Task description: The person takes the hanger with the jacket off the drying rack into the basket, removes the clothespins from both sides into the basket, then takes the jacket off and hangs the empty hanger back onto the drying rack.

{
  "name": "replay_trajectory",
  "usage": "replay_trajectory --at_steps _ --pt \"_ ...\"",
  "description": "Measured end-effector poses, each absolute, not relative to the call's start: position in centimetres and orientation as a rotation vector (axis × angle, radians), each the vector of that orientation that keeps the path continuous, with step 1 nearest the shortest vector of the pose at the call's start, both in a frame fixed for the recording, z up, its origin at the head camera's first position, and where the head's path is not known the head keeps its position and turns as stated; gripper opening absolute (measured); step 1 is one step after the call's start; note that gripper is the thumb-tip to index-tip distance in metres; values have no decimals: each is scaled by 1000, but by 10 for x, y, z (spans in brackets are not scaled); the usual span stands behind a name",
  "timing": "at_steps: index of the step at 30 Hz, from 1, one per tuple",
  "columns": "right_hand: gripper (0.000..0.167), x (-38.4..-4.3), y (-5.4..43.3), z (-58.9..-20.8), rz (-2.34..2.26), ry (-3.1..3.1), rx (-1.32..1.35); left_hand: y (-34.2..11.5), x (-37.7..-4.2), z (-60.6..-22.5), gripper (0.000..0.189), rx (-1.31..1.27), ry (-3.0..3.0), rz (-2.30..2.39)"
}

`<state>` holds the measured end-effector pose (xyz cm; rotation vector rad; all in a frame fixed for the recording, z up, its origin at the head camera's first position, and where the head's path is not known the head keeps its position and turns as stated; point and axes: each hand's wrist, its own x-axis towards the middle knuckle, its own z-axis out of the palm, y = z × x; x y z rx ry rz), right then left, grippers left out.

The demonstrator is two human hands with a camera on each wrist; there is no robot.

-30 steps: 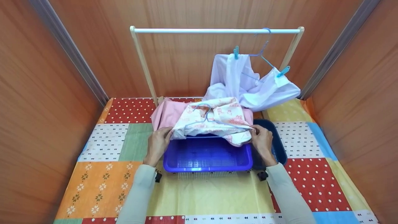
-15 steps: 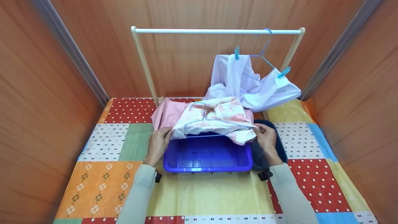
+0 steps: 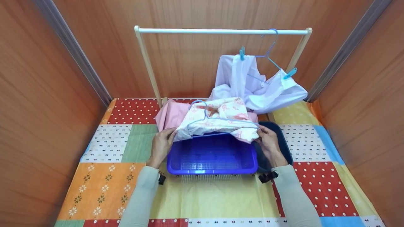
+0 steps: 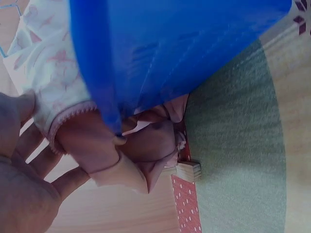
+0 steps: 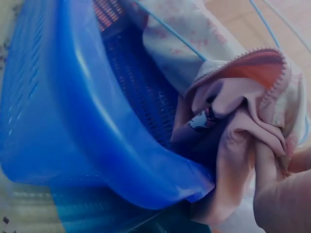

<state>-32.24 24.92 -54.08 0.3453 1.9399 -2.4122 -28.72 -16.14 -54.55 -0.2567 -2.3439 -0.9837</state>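
Note:
A pink jacket (image 3: 172,116) with a white, pink-printed inner side (image 3: 217,123) lies across the far part of a blue basket (image 3: 213,171). My left hand (image 3: 161,143) pinches its left edge. My right hand (image 3: 269,142) grips the right edge; in the right wrist view bunched pink cloth (image 5: 235,145) and a curved zipper (image 5: 233,68) lie beside the fingers. A blue wire hanger (image 3: 205,117) rests against the printed cloth, its hook toward the rack. Its right end reaches close to my right fingers, and its lower bar crosses the cloth's front edge.
Behind stands a drying rack (image 3: 205,31). A white garment (image 3: 233,75) hangs at its right from another hanger (image 3: 268,55), held by blue clothespins (image 3: 242,53). A dark basket (image 3: 286,148) sits right of the blue one. Wooden panels (image 3: 47,94) enclose the patchwork-covered table.
The hanger's hook has shifted left and its right end has risen. My right hand has moved slightly right, and its cloth edge has changed shape. My left hand stays nearly still.

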Motion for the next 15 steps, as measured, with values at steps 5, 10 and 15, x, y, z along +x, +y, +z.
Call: replay_trajectory --at_steps 5,10,15 --pt "33 -318 249 -543 -2251 2194 259 -160 -287 -546 18 -236 -2340 -958" --pt "25 -313 250 -542 -1951 2703 72 -162 -288 -546 17 -224 -2327 -931" --pt "23 -307 251 -539 -1579 3103 -127 -161 -288 -547 17 -218 -2313 -935"
